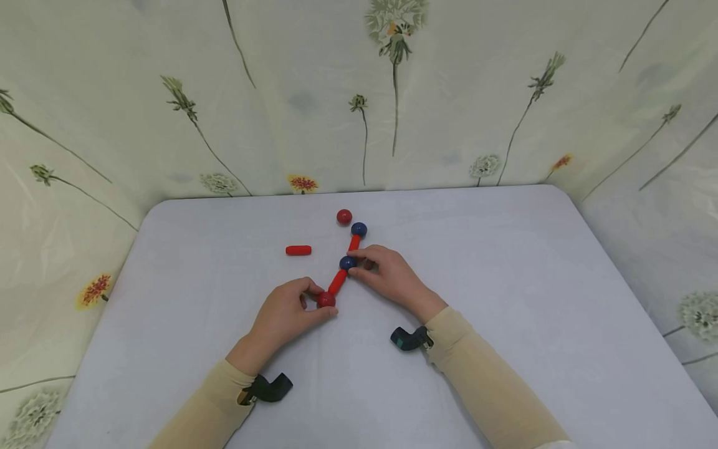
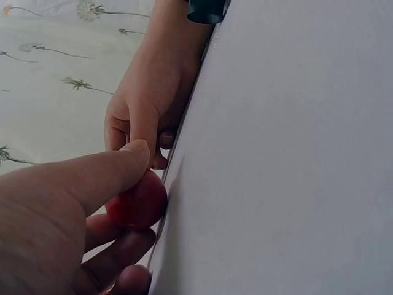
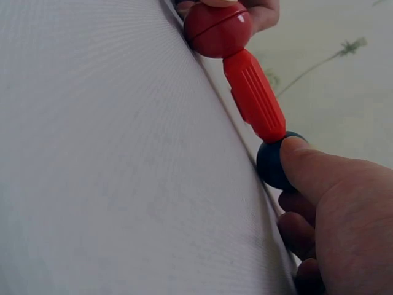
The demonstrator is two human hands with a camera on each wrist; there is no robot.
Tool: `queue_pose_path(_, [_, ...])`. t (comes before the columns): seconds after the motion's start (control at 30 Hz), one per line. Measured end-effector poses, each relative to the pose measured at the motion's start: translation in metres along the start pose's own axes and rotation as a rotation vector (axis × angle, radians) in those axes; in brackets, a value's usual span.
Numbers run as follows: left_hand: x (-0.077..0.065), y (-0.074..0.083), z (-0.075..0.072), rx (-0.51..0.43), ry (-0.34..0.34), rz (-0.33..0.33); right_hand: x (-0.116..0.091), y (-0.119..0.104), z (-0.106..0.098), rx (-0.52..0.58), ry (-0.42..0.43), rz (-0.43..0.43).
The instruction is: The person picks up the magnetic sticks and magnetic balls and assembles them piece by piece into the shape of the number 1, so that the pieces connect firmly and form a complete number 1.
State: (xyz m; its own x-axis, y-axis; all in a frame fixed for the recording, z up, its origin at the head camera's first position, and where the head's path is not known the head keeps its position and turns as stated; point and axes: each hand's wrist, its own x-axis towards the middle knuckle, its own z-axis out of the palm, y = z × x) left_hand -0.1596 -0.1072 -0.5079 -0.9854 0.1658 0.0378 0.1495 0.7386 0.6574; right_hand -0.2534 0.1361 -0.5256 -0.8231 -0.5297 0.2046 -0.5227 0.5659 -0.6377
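Observation:
A chain of balls and rods lies on the table. At its near end my left hand (image 1: 285, 315) pinches a red ball (image 1: 326, 300) between thumb and fingers. A red ribbed rod (image 3: 255, 95) joins that ball to a blue ball (image 1: 348, 263), which my right hand (image 1: 392, 275) grips between thumb and forefinger. Beyond it, a second red rod (image 1: 354, 242) runs up to another blue ball (image 1: 359, 230) at the far end. In the left wrist view, my left thumb lies over the red ball (image 2: 138, 203), with fingers beneath it.
A loose red ball (image 1: 344, 217) sits just left of the far blue ball. Farther left lies a single red rod (image 1: 298, 250). The white-covered table (image 1: 533, 280) meets a flower-printed cloth (image 1: 314, 125) behind. Dark wrist cameras (image 1: 409, 338) project from both sleeves.

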Motion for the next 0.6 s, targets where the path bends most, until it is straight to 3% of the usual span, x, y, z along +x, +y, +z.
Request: queue_pose_path(0.6, [-0.0018,0.0069,0.0029,-0.013,-0.008,0.02,-0.0004,-0.0016,-0.0006,0.005,0.007,0.017])
